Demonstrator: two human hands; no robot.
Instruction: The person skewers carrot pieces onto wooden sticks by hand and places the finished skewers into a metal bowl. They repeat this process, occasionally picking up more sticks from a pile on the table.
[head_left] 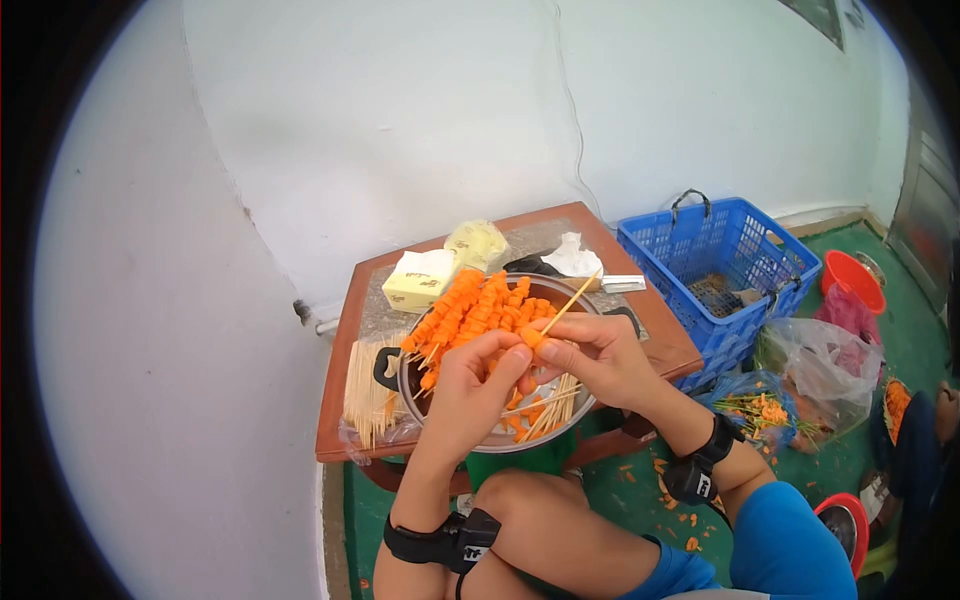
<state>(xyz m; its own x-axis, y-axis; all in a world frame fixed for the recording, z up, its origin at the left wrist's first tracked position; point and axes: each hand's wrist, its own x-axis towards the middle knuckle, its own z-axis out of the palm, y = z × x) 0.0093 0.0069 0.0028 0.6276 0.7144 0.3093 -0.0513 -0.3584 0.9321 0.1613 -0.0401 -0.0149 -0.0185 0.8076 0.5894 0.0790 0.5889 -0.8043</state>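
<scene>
Above a metal pan (pixel 590 402), my two hands meet around an orange carrot piece (pixel 532 337) and a wooden skewer (pixel 572 305). My left hand (pixel 475 390) pinches the carrot piece between thumb and fingers. Close against it, my right hand (pixel 605 360) has its fingers closed on the skewer, whose free end slants up to the right. The fingers partly hide where skewer and carrot meet. Carrot skewers (pixel 480 305) lie piled on the pan's far left side. Bare skewers (pixel 552 412) and loose carrot pieces rest at its near right side.
The pan stands on a brown-edged table (pixel 345 375). A bundle of skewers (pixel 368 390) lies left, tissue packs (pixel 420 280) behind. Beside the table are a blue crate (pixel 700 330), plastic bags (pixel 825 365) and a red basin (pixel 855 283). Carrot scraps litter the green floor.
</scene>
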